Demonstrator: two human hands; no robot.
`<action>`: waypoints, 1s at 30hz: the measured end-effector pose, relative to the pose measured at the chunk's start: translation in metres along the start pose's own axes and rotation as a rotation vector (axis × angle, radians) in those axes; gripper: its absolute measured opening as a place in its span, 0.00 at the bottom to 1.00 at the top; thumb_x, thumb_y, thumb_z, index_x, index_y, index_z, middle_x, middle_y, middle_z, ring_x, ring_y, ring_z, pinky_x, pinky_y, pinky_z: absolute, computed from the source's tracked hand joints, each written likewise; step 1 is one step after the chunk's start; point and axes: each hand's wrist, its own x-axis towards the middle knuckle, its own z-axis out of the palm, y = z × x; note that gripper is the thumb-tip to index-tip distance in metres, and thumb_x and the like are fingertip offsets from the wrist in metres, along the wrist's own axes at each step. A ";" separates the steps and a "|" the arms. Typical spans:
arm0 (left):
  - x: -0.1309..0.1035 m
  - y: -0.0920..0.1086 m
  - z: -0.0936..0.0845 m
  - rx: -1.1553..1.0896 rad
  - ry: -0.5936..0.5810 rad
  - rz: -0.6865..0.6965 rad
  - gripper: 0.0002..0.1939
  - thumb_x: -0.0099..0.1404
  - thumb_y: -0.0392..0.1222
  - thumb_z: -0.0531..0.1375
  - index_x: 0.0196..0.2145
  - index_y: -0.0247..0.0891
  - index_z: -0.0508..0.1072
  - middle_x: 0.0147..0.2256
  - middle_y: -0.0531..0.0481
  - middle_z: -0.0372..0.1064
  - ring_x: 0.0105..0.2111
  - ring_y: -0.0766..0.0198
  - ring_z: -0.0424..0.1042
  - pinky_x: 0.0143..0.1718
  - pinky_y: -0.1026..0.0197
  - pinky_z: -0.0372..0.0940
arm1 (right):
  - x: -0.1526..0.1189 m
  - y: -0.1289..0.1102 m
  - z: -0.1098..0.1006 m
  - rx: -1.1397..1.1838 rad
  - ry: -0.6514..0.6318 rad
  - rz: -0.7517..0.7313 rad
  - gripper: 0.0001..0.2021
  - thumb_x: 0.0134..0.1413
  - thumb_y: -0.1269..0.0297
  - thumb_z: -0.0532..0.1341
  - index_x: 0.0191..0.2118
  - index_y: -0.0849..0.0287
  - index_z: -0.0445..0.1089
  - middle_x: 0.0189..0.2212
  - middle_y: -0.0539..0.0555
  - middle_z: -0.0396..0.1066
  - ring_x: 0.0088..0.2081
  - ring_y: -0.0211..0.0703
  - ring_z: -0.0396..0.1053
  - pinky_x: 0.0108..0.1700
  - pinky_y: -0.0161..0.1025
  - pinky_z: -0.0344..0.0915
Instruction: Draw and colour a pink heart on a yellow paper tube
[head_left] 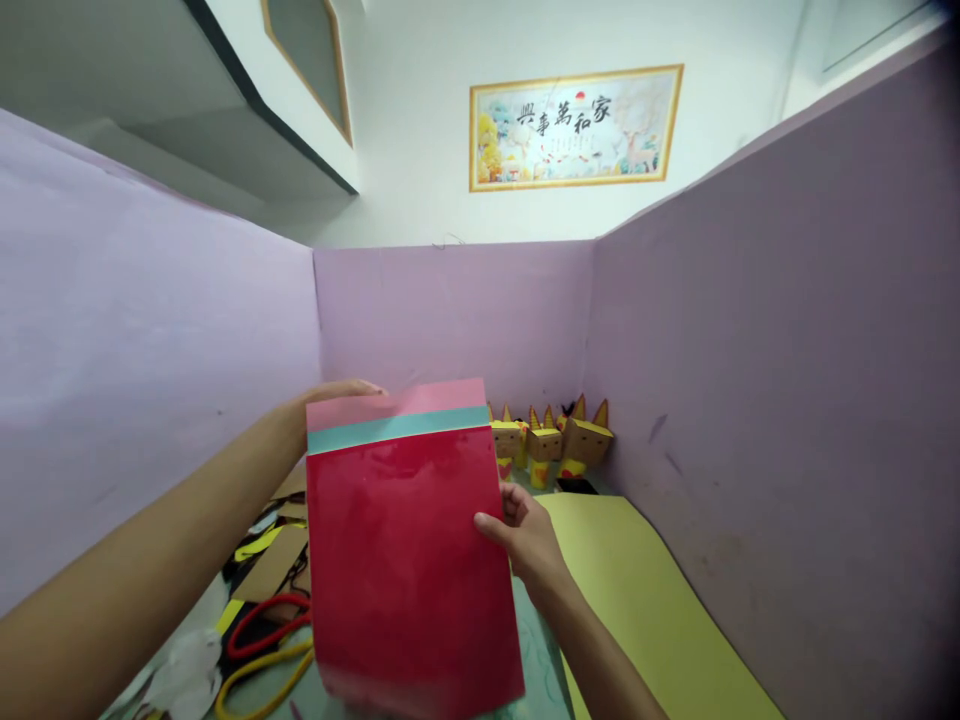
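A red sheet (412, 570) stands upright in front of the camera, with a teal strip (397, 428) and a pink strip (435, 397) showing above its top edge. My right hand (525, 530) grips the right edge, thumb on the front and curled fingers behind. Behind the upper left corner is my left hand (345, 390); its fingers are mostly hidden by the sheets. Partly covered by the red sheet, red scissor handles (262, 625) and a yellow handle loop (262, 680) lie at the lower left.
Cardboard pieces (271, 565) and white cutouts (187, 675) lie at the left. A yellow sheet (645, 600) covers the right side. Small box-headed figures (545, 445) stand at the back. Lilac panels (450, 310) enclose the table on three sides.
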 end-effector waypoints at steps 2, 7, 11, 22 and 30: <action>0.005 0.008 -0.007 -0.020 -0.078 -0.097 0.09 0.60 0.42 0.59 0.31 0.31 0.71 0.27 0.51 0.69 0.24 0.67 0.68 0.25 0.62 0.66 | -0.002 -0.003 -0.003 -0.012 -0.020 -0.017 0.17 0.34 0.62 0.71 0.32 0.60 0.67 0.32 0.56 0.75 0.36 0.49 0.72 0.41 0.44 0.67; -0.019 0.015 -0.021 -0.201 0.006 -0.001 0.13 0.52 0.48 0.63 0.30 0.34 0.74 0.26 0.47 0.72 0.26 0.62 0.71 0.26 0.62 0.67 | -0.016 -0.007 -0.009 0.091 -0.037 -0.025 0.17 0.43 0.61 0.67 0.40 0.59 0.67 0.39 0.56 0.74 0.39 0.49 0.72 0.42 0.44 0.68; -0.061 -0.026 -0.006 -0.386 0.036 0.189 0.27 0.49 0.49 0.66 0.48 0.42 0.69 0.43 0.44 0.72 0.42 0.53 0.72 0.41 0.55 0.68 | -0.024 -0.006 -0.009 0.083 -0.044 -0.052 0.15 0.45 0.62 0.66 0.40 0.58 0.66 0.40 0.57 0.74 0.41 0.49 0.72 0.43 0.44 0.68; -0.069 -0.089 0.055 -0.509 0.328 0.154 0.13 0.43 0.40 0.70 0.29 0.37 0.77 0.29 0.51 0.77 0.28 0.60 0.74 0.35 0.58 0.69 | -0.020 -0.028 0.008 -0.096 -0.012 -0.116 0.13 0.46 0.61 0.66 0.39 0.58 0.68 0.34 0.54 0.75 0.33 0.45 0.73 0.36 0.40 0.69; -0.075 -0.083 0.039 -0.370 0.133 0.201 0.15 0.44 0.37 0.69 0.33 0.36 0.77 0.32 0.48 0.76 0.32 0.56 0.74 0.36 0.56 0.70 | -0.010 -0.039 0.012 -0.271 0.035 -0.119 0.15 0.42 0.58 0.68 0.36 0.59 0.71 0.32 0.54 0.76 0.32 0.47 0.72 0.34 0.41 0.70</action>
